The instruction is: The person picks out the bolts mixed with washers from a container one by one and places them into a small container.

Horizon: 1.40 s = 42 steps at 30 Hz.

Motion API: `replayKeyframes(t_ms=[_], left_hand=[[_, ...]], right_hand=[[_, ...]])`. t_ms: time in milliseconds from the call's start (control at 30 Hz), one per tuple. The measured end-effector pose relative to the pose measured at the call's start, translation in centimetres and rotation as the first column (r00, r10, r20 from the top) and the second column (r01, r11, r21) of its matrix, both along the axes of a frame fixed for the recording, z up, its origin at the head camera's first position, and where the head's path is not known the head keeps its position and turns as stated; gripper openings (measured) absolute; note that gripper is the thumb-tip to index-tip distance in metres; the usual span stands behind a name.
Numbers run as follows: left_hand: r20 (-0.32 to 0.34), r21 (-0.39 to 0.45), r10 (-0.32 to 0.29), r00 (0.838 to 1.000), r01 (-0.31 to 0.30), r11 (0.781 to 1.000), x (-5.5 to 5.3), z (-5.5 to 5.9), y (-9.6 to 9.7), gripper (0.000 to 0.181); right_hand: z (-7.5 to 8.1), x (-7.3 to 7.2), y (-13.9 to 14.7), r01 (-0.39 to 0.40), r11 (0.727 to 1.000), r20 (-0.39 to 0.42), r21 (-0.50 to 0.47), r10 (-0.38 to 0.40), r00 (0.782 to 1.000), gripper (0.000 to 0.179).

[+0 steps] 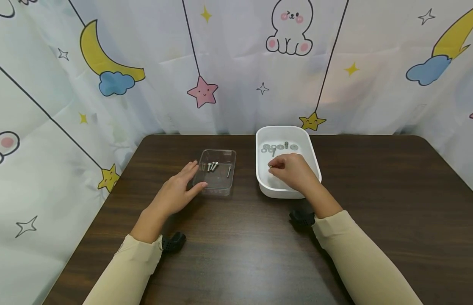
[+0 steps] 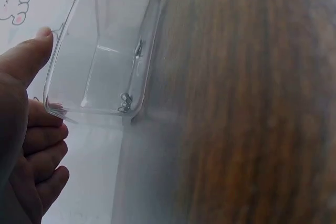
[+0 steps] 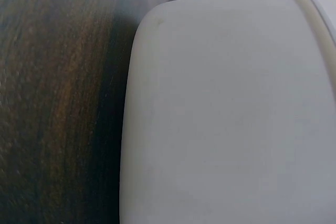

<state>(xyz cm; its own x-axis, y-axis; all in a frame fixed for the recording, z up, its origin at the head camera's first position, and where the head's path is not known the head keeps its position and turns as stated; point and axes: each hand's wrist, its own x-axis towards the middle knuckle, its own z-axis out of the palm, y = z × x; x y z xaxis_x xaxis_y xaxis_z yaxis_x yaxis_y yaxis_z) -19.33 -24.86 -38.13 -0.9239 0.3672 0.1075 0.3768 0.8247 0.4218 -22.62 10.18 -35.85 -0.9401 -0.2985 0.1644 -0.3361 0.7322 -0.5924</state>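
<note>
The left hand (image 1: 174, 192), its grip spread apart, lies at the side of the clear box (image 1: 220, 183) of screws (image 1: 213, 166) on the table (image 1: 236, 254), while the right hand (image 1: 293, 171) pinches a small piece (image 1: 271, 166), too tiny to identify, over the white tub (image 1: 282, 193) of washers (image 1: 280, 147).

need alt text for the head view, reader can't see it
A person's right hand pinches a small part, too tiny to identify, at a white tub holding washers and screws. The left hand, fingers extended, is at the left edge of a clear box holding more screws. Both containers stand on a dark table before a cartoon-print curtain.
</note>
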Motion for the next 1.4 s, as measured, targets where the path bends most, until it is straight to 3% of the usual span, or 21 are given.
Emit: replayKeyframes(t_ms=[300, 567, 933, 1233, 1400], left_hand=[[0.0, -0.006, -0.018, 1.0, 0.018, 1.0, 0.0, -0.1, -0.1, 0.077], [-0.03, -0.017, -0.033, 0.999, 0.033, 0.999, 0.0, 0.0, -0.1, 0.072], [-0.064, -0.016, -0.037, 0.997, 0.036, 0.999, -0.2, -0.1, 0.0, 0.072], [-0.064, -0.016, -0.03, 0.998, 0.029, 0.999, -0.3, -0.2, 0.0, 0.073], [-0.054, -0.014, -0.026, 0.998, 0.026, 1.0, -0.3, -0.1, 0.0, 0.071]], right_hand=[[0.4, 0.3, -0.7, -0.014, 0.999, -0.111, -0.042, 0.009, 0.994, 0.019], [1.3, 0.9, -3.1, -0.1, 0.992, -0.258, -0.077, 0.077, 0.963, 0.019], [1.7, 1.4, -7.3, -0.205, 0.978, -0.284, -0.043, 0.184, 0.941, 0.022], [0.9, 1.7, -10.7, -0.26, 0.965, -0.18, -0.036, 0.25, 0.951, 0.019], [0.4, 1.6, -11.9, -0.297, 0.955, -0.204, 0.015, 0.294, 0.934, 0.016]])
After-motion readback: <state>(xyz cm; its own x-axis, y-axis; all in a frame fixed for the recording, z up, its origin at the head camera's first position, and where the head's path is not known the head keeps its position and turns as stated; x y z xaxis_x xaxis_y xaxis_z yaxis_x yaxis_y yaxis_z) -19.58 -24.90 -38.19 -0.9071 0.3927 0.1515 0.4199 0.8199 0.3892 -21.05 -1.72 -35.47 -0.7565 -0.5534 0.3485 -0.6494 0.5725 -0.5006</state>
